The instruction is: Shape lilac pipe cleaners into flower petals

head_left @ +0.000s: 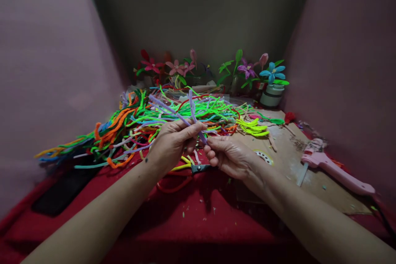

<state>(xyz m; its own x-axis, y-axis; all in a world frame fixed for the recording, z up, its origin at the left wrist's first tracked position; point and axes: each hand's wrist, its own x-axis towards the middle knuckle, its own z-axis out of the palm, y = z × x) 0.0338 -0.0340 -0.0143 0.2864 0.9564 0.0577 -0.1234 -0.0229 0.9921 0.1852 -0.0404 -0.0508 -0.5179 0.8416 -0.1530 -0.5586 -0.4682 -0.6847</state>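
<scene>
My left hand (175,140) pinches a purple pipe cleaner (192,107) between thumb and fingers. The pipe cleaner is bent, with two lengths sticking up and apart above the left thumb. Its lower end meets my right hand (227,154), whose thumb and forefinger are closed on it. Both hands hang above the front of a big heap of loose pipe cleaners (182,111) in green, orange, white and other colours. Under the hands lies a pair of scissors (201,168) with red and yellow handles, partly hidden.
A pink glue gun (337,169) rests on a cardboard sheet (284,148) at the right. A dark flat phone-like object (64,189) lies at the left. Pipe-cleaner flowers (247,69) stand along the back, one in a pale jar (272,95). Red cloth (192,218) covers the table.
</scene>
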